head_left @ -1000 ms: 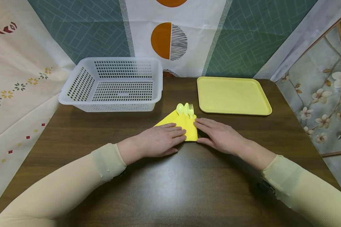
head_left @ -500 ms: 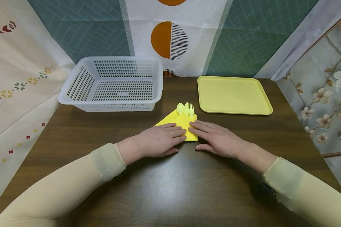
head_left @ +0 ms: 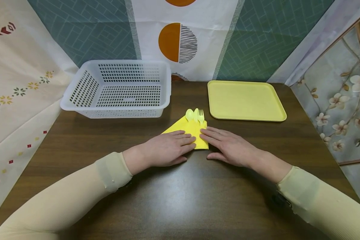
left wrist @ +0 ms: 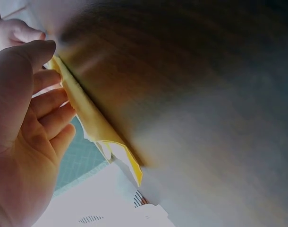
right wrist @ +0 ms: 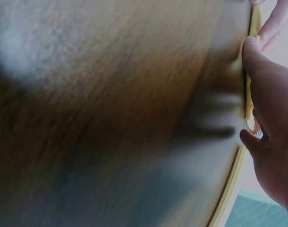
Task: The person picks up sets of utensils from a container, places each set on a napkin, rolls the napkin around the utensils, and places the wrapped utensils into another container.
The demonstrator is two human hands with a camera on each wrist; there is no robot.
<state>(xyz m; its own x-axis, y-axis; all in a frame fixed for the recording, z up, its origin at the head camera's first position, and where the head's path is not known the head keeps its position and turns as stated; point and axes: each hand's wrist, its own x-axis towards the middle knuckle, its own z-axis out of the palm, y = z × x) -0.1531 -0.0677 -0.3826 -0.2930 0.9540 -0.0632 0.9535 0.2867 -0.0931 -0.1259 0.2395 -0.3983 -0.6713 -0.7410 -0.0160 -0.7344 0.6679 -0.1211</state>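
A folded yellow napkin (head_left: 201,144) lies on the dark wooden table, its left side slanting to a point. From its top stick out a pale yellow spoon (head_left: 189,114), knife (head_left: 196,114) and fork (head_left: 201,116); their handles are hidden. My left hand (head_left: 168,149) rests on the napkin's left part with straight fingers. The fingertips of my right hand (head_left: 229,145) touch its right part, while that thumb lies off the lower right corner. In the left wrist view the napkin (left wrist: 87,113) appears edge-on beside the relaxed left fingers.
A white perforated plastic basket (head_left: 165,103) stands at the back left. At the back right a pale yellow tray (head_left: 247,100) lies flat. Patterned cloths hang behind and on both sides of the table (head_left: 174,200).
My right hand has slid left from the napkin's right edge, and its fingertips now lie on top of it. The left hand and the cutlery have stayed put.
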